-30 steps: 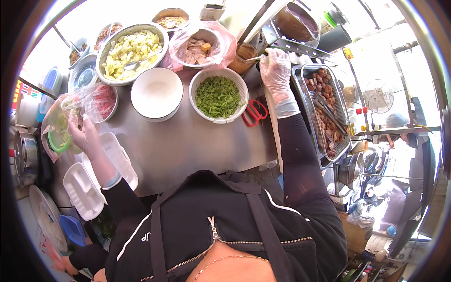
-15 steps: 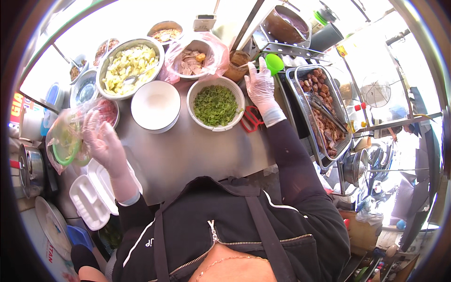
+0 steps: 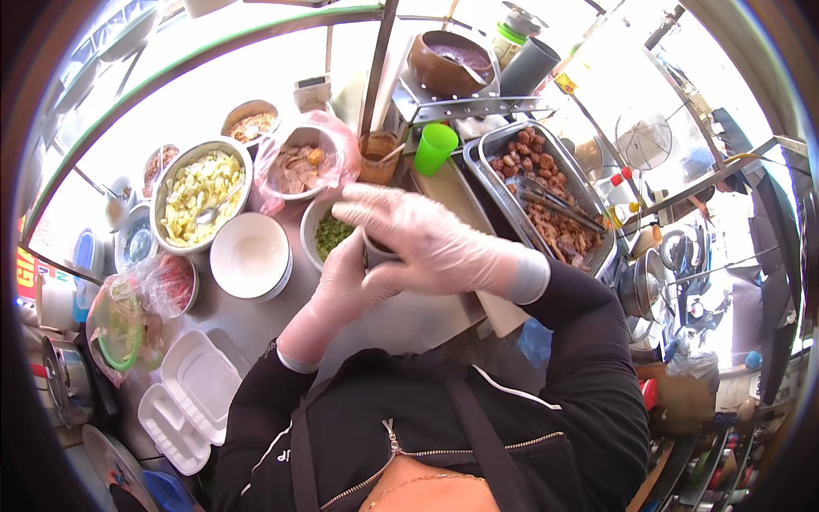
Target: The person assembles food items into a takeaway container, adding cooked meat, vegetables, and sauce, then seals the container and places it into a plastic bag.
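- Over the near and right sides of the herb bowl (image 3: 308,242), the left hand (image 3: 334,288) and right hand (image 3: 431,235) meet, both gloved, the right overlapping the left.
- Right fingers stretch out, thumb apart; left fingers are partly covered. I cannot tell whether either hand grips anything.
- Partly hidden under the hands, the herb bowl holds chopped greens (image 3: 330,235).
- Left of the herb bowl, nearer the body, a foam box (image 3: 202,375) lies open with no food seen inside. Judging by that, ingredients are cut and set out, but no serving looks begun there.
- Between foam box and herb bowl, bare steel counter (image 3: 271,328) gives the widest room.
- Tighter sides: white bowls (image 3: 249,254) just left of the herb bowl, a pink bag (image 3: 343,155) behind it, and a meat tray (image 3: 510,203) with a raised rim farther right.
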{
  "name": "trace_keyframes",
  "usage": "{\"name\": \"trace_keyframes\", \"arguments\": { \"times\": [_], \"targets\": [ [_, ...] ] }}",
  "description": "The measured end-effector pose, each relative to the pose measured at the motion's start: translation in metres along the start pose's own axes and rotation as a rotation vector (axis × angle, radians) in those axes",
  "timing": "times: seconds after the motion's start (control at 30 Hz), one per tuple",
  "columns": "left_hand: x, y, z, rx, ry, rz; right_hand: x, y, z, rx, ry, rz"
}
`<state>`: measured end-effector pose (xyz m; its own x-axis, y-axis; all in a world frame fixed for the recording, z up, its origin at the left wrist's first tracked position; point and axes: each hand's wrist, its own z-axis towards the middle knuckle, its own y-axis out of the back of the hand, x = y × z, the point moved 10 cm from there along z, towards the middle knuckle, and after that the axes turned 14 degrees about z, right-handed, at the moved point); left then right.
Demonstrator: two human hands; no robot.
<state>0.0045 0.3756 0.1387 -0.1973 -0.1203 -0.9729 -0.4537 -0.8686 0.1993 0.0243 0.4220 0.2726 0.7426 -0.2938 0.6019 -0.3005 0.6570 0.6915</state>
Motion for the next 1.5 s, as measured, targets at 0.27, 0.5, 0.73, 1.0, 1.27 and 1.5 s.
{"name": "trace_keyframes", "arguments": {
  "times": [0.27,0.5,0.73,1.0,1.27,1.5],
  "targets": [
    [-0.028,0.021,0.028,-0.128,0.013,0.193,-0.203,0.215,-0.03,-0.275,-0.384,-0.824],
    [-0.033,0.01,0.066,-0.108,0.0,0.248,-0.256,0.214,0.007,-0.18,-0.193,-0.862],
    [-0.044,0.002,0.108,-0.065,-0.015,0.411,-0.245,0.261,0.01,-0.442,-0.436,-0.626],
    [-0.076,0.002,0.16,-0.074,-0.14,0.338,-0.285,0.28,-0.038,-0.906,-0.454,0.032],
    [-0.068,0.016,0.218,-0.144,-0.147,0.419,-0.228,0.251,-0.01,-0.637,-0.192,-0.669],
    [-0.072,0.007,0.233,-0.101,-0.157,0.5,-0.293,0.274,-0.037,-0.928,-0.498,0.064]
  ]
}}
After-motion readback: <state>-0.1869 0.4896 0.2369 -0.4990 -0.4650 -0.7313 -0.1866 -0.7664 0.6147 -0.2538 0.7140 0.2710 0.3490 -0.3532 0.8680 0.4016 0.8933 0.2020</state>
